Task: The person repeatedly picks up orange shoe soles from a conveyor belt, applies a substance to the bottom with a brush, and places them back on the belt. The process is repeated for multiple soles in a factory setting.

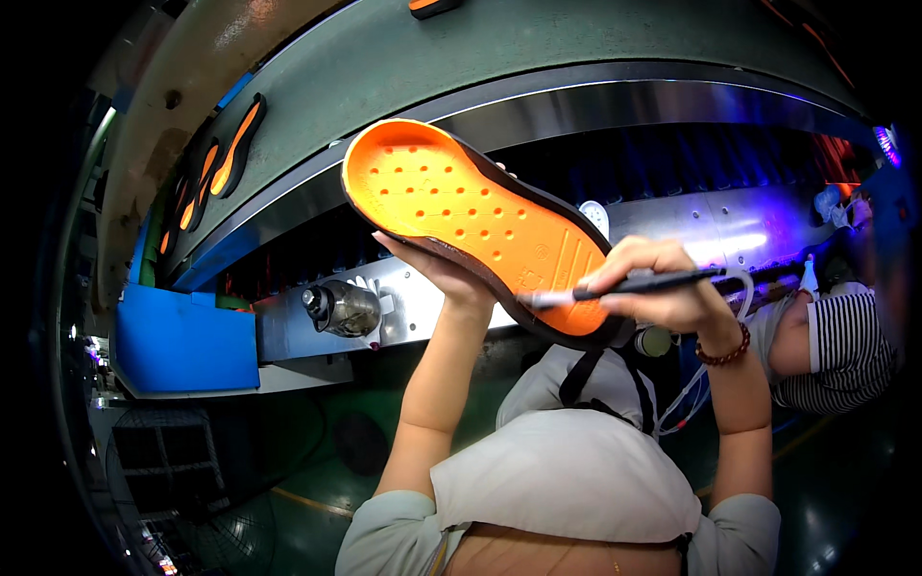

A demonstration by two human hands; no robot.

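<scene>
the left hand (451,278) cradled the orange shoe sole (475,226) from beneath, fingers curled along its dark edge, long axis running from upper left to lower right. the right hand (663,288) pinched a black pen (634,285) closed, tip touching the sole's lower-right end, above the conveyor (384,58).

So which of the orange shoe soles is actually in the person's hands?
The big orange sole at centre, propped on the left hand, with the right hand putting a brush to its heel. The other soles lie on the conveyor, upper left.
</scene>
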